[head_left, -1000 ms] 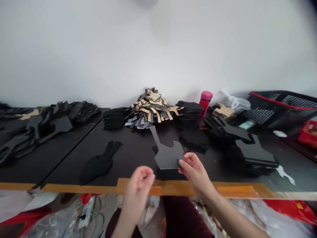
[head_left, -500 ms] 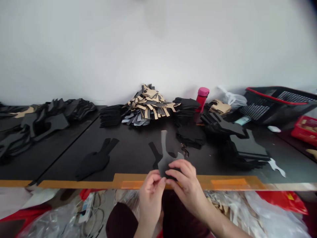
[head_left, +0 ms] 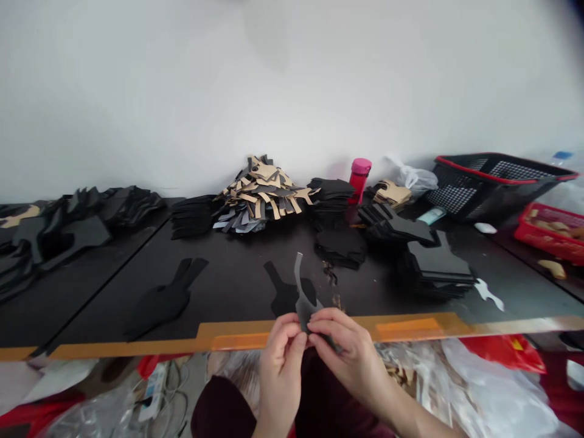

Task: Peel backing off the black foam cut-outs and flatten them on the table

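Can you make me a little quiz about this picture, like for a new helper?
1. Which holds the thin grey cut-out sheet: left hand, right hand or both?
2. True or false: in the picture, the red bottle with a pink lid stands right of the heap of tan and grey cut pieces.
3. Fill in: the black mesh plastic basket's near rim is ____.

Key: 1. both; 2. true; 3. red.

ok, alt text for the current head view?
A left hand and right hand hold a gray cutout near the front edge of a black table. Farther back are a heap of tan and gray pieces, stacks of dark cutouts, a pink-capped bottle and a black basket.
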A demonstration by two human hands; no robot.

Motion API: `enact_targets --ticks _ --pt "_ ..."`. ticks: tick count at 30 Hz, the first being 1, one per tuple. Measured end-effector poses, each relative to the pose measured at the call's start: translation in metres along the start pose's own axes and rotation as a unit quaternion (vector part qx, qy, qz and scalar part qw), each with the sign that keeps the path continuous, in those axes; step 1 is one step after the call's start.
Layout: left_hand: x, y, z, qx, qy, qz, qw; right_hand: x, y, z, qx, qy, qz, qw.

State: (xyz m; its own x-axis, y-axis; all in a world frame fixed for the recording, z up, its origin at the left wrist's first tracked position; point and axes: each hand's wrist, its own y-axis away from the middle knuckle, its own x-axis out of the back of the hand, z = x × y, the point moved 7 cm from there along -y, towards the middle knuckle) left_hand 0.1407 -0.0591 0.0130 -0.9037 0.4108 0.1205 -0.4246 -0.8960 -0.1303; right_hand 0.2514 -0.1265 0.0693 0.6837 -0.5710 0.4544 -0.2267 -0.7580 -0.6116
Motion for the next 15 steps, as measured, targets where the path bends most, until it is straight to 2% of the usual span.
enact_targets --ticks 5,7,8,10,12,15 --pt "-0.009 0.000 0.005 -0.023 -0.005 -0.026 0.999 0.003 0.002 0.003 -0.021 -0.012 -0.008 1.000" --pt "-0.013 0.000 0.008 -0.033 -0.009 -0.017 0.999 0.004 0.003 0.014 -0.074 -0.030 -0.005 0.997" --pt "-0.015 0.000 0.008 -0.032 0.000 -0.008 0.999 0.005 0.005 0.024 -0.123 -0.047 0.001 0.991" --pt "-0.018 0.000 0.004 -0.013 0.033 0.012 0.999 0.007 0.009 0.048 -0.240 -0.114 0.018 0.964" --pt "-0.017 -0.003 -0.005 0.014 0.056 0.037 0.998 0.009 0.013 0.069 -0.327 -0.215 0.042 0.919" --pt "-0.003 -0.012 -0.021 0.040 0.037 0.087 0.995 0.019 0.007 0.088 -0.365 -0.340 0.083 0.863"
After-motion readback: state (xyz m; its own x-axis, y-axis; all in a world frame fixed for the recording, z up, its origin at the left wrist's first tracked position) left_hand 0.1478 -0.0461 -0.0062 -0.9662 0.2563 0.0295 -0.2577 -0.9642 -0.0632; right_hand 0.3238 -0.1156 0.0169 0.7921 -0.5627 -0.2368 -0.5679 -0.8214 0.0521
